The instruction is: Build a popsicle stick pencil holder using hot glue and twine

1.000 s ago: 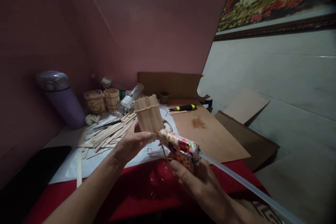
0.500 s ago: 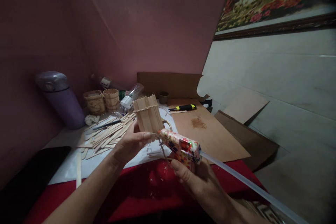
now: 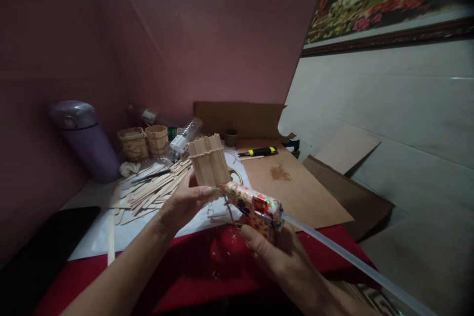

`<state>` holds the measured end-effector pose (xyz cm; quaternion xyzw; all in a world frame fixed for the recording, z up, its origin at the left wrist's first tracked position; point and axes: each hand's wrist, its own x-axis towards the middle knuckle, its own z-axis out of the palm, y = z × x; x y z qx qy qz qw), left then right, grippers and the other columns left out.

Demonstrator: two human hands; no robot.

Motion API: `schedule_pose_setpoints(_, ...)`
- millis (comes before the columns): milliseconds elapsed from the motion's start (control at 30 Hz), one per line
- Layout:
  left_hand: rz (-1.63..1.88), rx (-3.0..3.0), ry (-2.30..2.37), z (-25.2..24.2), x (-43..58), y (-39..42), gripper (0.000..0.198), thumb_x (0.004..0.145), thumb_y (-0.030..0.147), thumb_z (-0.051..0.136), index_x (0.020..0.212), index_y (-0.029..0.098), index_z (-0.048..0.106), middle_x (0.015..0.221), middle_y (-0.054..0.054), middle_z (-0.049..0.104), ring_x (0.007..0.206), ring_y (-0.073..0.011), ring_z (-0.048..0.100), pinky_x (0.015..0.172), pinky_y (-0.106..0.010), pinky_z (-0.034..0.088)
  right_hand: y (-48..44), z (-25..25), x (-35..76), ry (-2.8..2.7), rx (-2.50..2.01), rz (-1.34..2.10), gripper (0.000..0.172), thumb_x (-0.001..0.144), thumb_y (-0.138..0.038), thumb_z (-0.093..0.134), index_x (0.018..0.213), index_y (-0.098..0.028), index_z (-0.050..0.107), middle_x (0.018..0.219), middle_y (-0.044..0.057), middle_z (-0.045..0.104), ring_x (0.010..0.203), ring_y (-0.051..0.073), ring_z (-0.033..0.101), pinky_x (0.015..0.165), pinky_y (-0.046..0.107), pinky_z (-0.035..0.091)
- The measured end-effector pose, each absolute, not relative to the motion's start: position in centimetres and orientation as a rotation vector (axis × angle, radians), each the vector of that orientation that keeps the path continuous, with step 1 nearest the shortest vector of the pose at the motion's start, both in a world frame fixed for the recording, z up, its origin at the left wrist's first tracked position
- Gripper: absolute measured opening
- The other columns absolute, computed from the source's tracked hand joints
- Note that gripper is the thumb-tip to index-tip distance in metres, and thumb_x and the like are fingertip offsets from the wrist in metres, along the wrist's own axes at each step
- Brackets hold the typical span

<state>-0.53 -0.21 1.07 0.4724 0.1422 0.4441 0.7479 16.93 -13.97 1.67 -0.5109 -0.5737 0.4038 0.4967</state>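
Note:
My left hand (image 3: 187,202) is closed on a small cup made of wooden craft sticks (image 3: 210,164), tilted, with twine (image 3: 206,153) tied round its upper part. Another length of twine (image 3: 230,210) hangs from the cup's lower end. In my right hand (image 3: 276,252) is a hot glue gun (image 3: 255,206) covered in a flower pattern, its tip at the cup's lower edge by my left thumb. From the gun's back runs a long translucent glue stick (image 3: 351,259). Whether glue is flowing cannot be made out.
Loose craft sticks (image 3: 155,195) and a dark pen-like tool (image 3: 151,176) lie on white paper. Two stick-covered cups (image 3: 157,140), plastic bottles (image 3: 185,136) and a purple tumbler (image 3: 87,140) stand behind. A utility knife (image 3: 259,151) rests on cardboard (image 3: 296,192), near a small brown pot (image 3: 231,137).
Almost nothing differs. The glue gun and my right hand have shifted very slightly left; the cup stays in place in my left hand.

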Motion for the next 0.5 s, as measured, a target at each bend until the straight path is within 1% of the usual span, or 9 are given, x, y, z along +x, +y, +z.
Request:
schedule_pose_setpoints(67,0.979,1.033,0.307,1.1,-0.5,-0.2,0.071,0.064,0.017,0.08,0.131,0.016,0.056,0.109,-0.013,0.072,0.099,-0.027,0.068,0.087,-0.036,0.054,-14.0,1.8,16.9,-1.383,-1.211,1.0,0.035,0.094,-0.043,0.059,0.125,-0.029,0.067,0.128,0.003,0.068,0.128,0.023,0.056,0.114,0.04,0.038)
schedule_pose_setpoints(167,0.97,1.048,0.289,1.1,-0.6,-0.2,0.067,0.065,0.017,0.078,0.129,0.016,0.058,0.108,-0.012,0.073,0.099,-0.0273,0.068,0.087,-0.036,0.054,-14.1,1.7,17.0,-1.359,-1.212,1.007,0.032,0.094,-0.043,0.059,0.122,-0.03,0.069,0.124,0.003,0.07,0.125,0.023,0.058,0.112,0.04,0.041)
schedule_pose_setpoints(233,0.956,1.067,0.278,1.2,-0.6,-0.2,0.06,0.067,0.017,0.077,0.125,0.015,0.06,0.108,-0.013,0.073,0.099,-0.0281,0.068,0.088,-0.037,0.054,-14.1,1.3,17.1,-1.334,-1.242,0.991,0.032,0.092,-0.043,0.061,0.12,-0.029,0.07,0.119,0.003,0.072,0.121,0.025,0.06,0.107,0.04,0.045)
schedule_pose_setpoints(300,0.947,1.077,0.272,1.2,-0.6,-0.2,0.057,0.068,0.018,0.077,0.123,0.014,0.061,0.109,-0.014,0.072,0.1,-0.029,0.068,0.089,-0.038,0.053,-14.0,1.0,17.2,-1.306,-1.267,0.979,0.032,0.091,-0.042,0.063,0.118,-0.029,0.071,0.113,0.004,0.074,0.112,0.025,0.065,0.1,0.039,0.05)
schedule_pose_setpoints(400,0.962,1.058,0.281,1.2,-0.5,-0.2,0.064,0.067,0.017,0.077,0.128,0.016,0.059,0.11,-0.013,0.072,0.1,-0.0288,0.068,0.088,-0.038,0.053,-13.9,0.8,17.2,-1.309,-1.26,0.968,0.031,0.091,-0.042,0.063,0.117,-0.027,0.071,0.105,0.003,0.075,0.096,0.022,0.069,0.094,0.037,0.053)
schedule_pose_setpoints(500,0.977,1.041,0.292,1.2,-0.5,-0.3,0.072,0.065,0.017,0.078,0.133,0.017,0.055,0.109,-0.012,0.073,0.099,-0.0287,0.069,0.087,-0.037,0.053,-13.8,1.3,17.2,-1.335,-1.232,0.975,0.027,0.092,-0.042,0.062,0.11,-0.025,0.073,0.094,0.002,0.075,0.093,0.021,0.068,0.093,0.035,0.052)
